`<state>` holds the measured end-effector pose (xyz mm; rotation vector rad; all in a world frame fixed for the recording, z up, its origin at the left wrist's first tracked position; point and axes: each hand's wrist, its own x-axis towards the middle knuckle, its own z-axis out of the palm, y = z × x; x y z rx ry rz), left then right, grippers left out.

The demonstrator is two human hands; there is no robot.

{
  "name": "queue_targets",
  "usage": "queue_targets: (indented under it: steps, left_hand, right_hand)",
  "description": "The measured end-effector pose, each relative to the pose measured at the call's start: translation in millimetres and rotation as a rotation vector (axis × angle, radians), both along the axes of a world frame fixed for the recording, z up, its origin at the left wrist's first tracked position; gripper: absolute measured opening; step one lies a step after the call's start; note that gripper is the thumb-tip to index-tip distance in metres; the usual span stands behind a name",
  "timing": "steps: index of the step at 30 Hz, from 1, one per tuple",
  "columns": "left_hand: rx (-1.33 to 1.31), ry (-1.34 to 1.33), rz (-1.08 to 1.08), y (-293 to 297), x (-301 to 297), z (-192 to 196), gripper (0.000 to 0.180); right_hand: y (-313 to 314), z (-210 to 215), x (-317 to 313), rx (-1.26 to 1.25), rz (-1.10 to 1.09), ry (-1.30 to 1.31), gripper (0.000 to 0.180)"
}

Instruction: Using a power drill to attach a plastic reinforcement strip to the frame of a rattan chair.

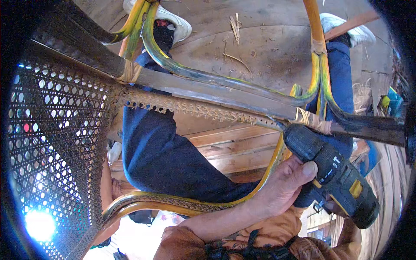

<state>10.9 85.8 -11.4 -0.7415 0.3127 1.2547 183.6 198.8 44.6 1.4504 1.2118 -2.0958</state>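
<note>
A black power drill [346,182] with yellow parts points up and left, its chuck end against or just before the chair frame's dark rail [225,97]. My left hand [288,182] is closed around the front of the drill, thumb on top. Behind the drill's body my right hand [339,204] is mostly hidden; a bit of it shows at the handle, seemingly gripping it. The frame has bent, yellowish rattan poles [318,73] tied with pale bindings [320,47]. A woven cane panel [56,143] spans the left side, and a frayed cane edge [195,110] runs along the rail.
My legs in blue trousers [173,151] straddle the frame, with white shoes [177,24] on the floor. Wood scraps [235,28] lie there. Wooden slats [229,145] sit beneath. Another person's arm [106,184] shows behind the cane panel. Pale strips [392,173] stand at right.
</note>
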Motion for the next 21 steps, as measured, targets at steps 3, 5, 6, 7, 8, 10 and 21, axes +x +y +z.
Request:
queue_targets:
  steps: [3, 5, 6, 7, 8, 10, 21]
  left_hand:
    - [0.016, -0.006, -0.071, -6.6, -8.5, -2.0, 0.059]
    - [0.029, -0.029, -0.072, -9.5, -8.8, -2.0, 0.061]
    - [0.014, -0.048, -0.053, -9.8, -8.8, -2.0, 0.061]
    - [-0.005, -0.069, -0.036, -9.3, -7.6, -1.4, 0.062]
    - [-0.005, -0.068, -0.030, -8.3, -6.8, -0.5, 0.062]
    - [-0.005, -0.120, 0.020, -6.2, -5.8, 0.9, 0.063]
    - [-0.072, -0.151, 0.079, 1.3, -5.6, -6.0, 0.068]
  right_hand:
    - [11.0, 2.7, -11.9, 0.011, 0.174, 0.009, 0.051]
    - [17.3, 4.9, -20.9, 0.018, 0.294, 0.013, 0.052]
    - [20.0, 5.7, -25.4, 0.022, 0.353, 0.016, 0.052]
    - [22.6, 6.4, -28.8, 0.021, 0.411, 0.018, 0.052]
    - [24.8, 6.8, -32.1, 0.021, 0.468, 0.020, 0.053]
    - [26.9, 6.6, -38.4, 0.014, 0.580, 0.024, 0.054]
    - [29.4, 10.7, -62.7, -0.236, 0.208, -0.380, 0.062]
